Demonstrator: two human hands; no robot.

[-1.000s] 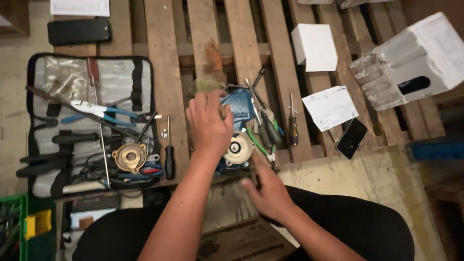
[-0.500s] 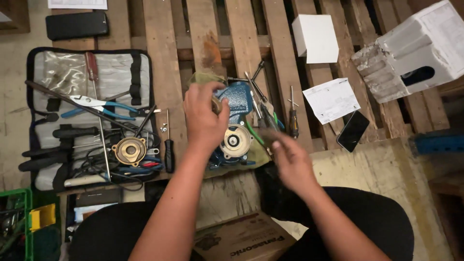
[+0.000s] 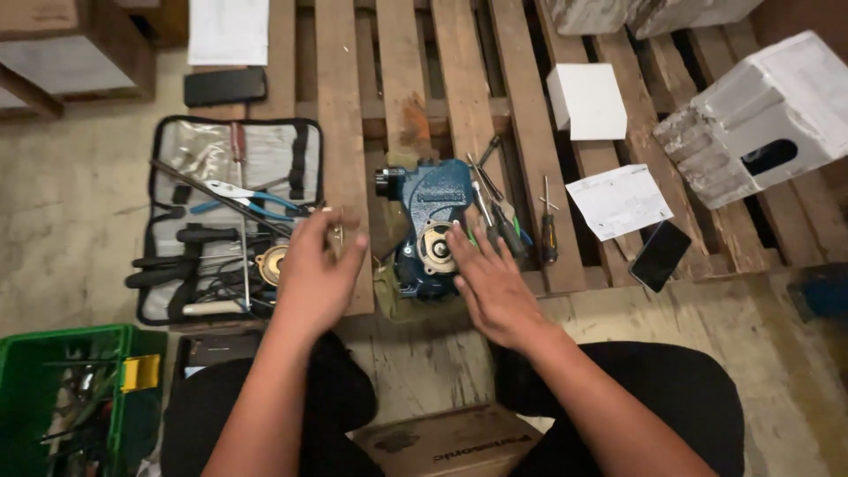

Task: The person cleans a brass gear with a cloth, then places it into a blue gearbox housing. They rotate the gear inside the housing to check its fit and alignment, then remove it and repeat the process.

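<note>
Blue cast housing (image 3: 435, 231) lies on the slatted wooden pallet (image 3: 340, 132), resting on a scrap of olive cloth; a round pale bearing seat shows in its near face. Right hand (image 3: 496, 287) lies flat just right of the housing, fingers spread and open, fingertips touching the rim of that round seat — holding nothing. Left hand (image 3: 315, 274) hovers left of the housing, clear of it, fingers loosely curled; a small bright piece shows at the fingertips, too small to name, and I cannot tell whether it is pinched or merely behind the fingers. Screwdrivers (image 3: 503, 216) lie bunched against the housing's right side; an open tool roll (image 3: 225, 216) with pliers and a brass disc sits well left of the housing; a dark phone (image 3: 660, 255) and a white paper (image 3: 618, 200) lie further right of it. Judgement: steadying goes best with the right palm pressing the casting down onto the cloth so it cannot rock across the slats; small parts are best kept over a plank, not a gap — a drop there is lost.
</note>
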